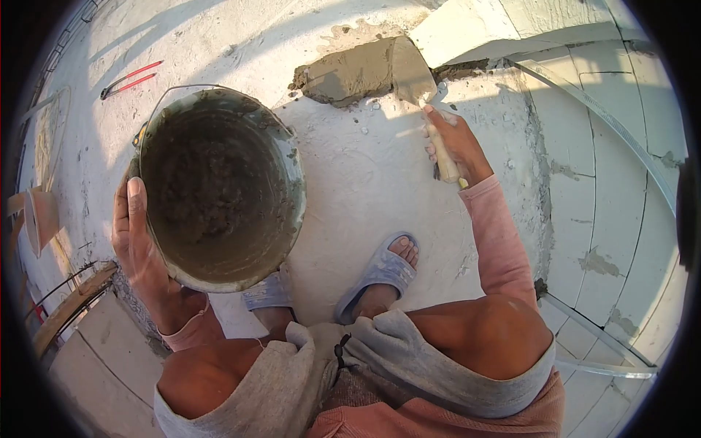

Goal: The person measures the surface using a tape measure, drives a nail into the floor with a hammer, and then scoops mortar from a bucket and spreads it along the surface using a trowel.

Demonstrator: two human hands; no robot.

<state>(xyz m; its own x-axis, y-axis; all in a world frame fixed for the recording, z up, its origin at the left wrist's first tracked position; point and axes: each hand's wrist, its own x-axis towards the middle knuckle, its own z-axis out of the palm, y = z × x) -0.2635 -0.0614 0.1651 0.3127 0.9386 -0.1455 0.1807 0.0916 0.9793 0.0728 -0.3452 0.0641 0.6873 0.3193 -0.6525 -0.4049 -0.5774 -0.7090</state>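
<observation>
In the head view, my left hand (139, 237) grips the left side of a bucket (295, 182), its thumb near the rim and its other fingers partly hidden against the outer wall. The bucket is tilted towards me, and wet grey mortar (212, 186) coats its inside and bottom. My right hand (458, 142) is closed around the wooden handle of a trowel (412, 71). The trowel's blade lies flat on the right part of a smoothed bed of mortar (347, 74) on the floor. A pale block (467, 29) lies just beyond the blade.
Pliers or cutters with red handles (131, 79) lie on the floor at upper left. Walls of pale blocks (595, 197) rise at right, with a metal strip (606, 117) along them. My sandalled feet (380, 274) are below the bucket. A wooden board (73, 310) stands at lower left.
</observation>
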